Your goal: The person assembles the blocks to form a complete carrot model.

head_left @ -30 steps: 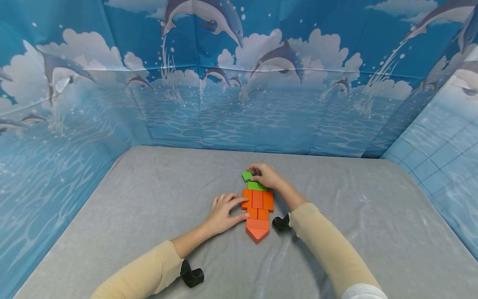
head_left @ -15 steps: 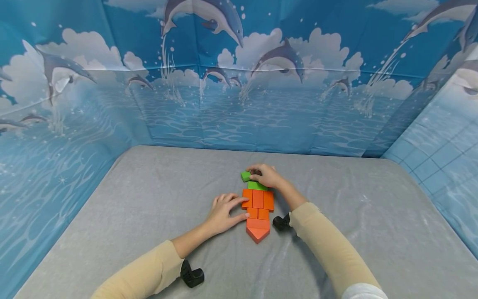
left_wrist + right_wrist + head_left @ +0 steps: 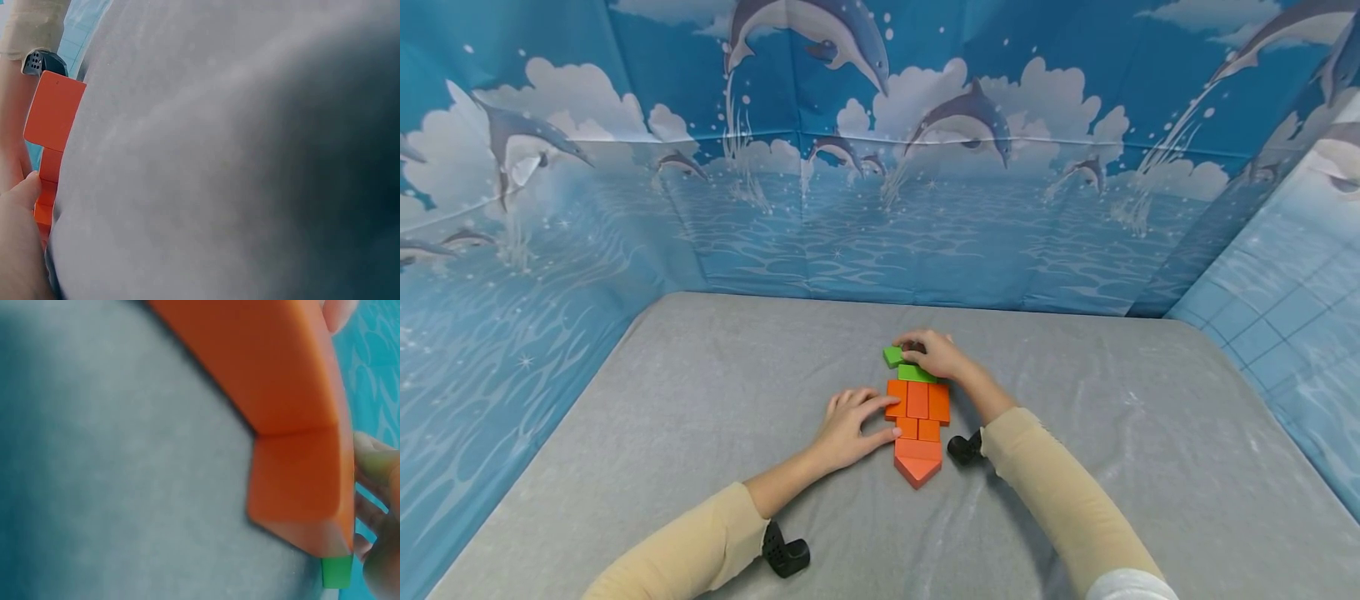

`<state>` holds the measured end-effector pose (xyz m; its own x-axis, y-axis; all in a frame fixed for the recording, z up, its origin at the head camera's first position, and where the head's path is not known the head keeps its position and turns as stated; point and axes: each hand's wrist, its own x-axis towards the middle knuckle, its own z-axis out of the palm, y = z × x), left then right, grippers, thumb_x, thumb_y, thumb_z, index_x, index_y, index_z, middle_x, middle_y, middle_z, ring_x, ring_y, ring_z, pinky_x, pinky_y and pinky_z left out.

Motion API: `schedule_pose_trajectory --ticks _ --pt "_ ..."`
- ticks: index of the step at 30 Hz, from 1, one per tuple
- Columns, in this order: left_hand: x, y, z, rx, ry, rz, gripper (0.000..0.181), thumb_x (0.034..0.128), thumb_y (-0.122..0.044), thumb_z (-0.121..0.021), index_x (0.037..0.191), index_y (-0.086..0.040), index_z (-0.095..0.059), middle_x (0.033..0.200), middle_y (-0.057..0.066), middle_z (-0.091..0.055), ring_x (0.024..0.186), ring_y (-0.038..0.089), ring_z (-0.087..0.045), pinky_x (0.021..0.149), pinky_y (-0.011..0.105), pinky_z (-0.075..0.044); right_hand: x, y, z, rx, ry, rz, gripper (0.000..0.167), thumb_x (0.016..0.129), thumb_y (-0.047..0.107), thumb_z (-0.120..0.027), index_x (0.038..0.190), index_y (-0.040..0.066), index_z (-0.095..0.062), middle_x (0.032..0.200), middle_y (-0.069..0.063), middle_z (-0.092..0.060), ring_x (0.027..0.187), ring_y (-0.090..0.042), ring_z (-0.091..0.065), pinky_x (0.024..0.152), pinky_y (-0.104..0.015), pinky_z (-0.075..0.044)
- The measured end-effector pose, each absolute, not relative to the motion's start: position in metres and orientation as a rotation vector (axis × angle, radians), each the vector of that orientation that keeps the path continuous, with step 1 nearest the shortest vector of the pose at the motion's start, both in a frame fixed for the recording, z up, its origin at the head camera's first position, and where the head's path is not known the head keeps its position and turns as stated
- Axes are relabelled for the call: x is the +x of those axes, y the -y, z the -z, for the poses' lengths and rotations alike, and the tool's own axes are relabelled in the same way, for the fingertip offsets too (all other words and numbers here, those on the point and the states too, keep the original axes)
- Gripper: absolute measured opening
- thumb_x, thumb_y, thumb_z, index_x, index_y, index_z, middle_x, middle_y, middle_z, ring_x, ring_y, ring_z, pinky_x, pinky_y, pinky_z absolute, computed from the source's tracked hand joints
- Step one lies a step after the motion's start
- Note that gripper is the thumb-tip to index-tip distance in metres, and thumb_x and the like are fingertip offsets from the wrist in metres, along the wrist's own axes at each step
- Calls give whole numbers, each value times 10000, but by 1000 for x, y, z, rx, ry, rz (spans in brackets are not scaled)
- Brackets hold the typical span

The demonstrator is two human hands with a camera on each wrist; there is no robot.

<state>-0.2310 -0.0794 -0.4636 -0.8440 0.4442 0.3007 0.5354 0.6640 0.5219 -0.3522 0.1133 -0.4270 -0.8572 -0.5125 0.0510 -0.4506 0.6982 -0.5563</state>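
Flat orange and green blocks lie in a row on the grey cloth. My left hand lies at the row's left side, index fingertip and thumb tip touching the orange blocks; the other fingers are spread. At the far end my right hand pinches a small green block between thumb and fingers; the block sits slightly turned, its right part hidden. Just below is a wider green block. Small orange blocks and a pointed orange-red block form the near end. Left wrist view shows an orange block close by.
Grey cloth covers the table. A blue dolphin-print curtain hangs behind it and along both sides. Black wrist mounts stick out below both sleeves.
The small green block has shifted slightly left at the right hand's fingertips. My left hand and the orange blocks have barely moved.
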Motion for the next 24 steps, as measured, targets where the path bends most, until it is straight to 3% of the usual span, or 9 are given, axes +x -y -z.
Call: schedule_pose_trajectory --ticks 17,24 --pt "-232 80 464 -812 2730 939 472 844 -454 -597 1258 -232 -558 1210 45 -510 1092 223 -417 932 473 -252 -353 -117 426 -843 -2765 838 256 928 132 -537 1167 112 -627 988 -48 -627 867 -205 -520 829 -487 -249" --pt "-233 80 464 -811 2721 931 475 837 -445 -610 1253 -220 -566 1208 53 -515 1089 234 -424 938 478 -250 -352 -124 415 -944 -2746 1012 310 931 96 -523 1234 48 -563 1040 -123 -613 943 -271 -558 907 -596 -205"
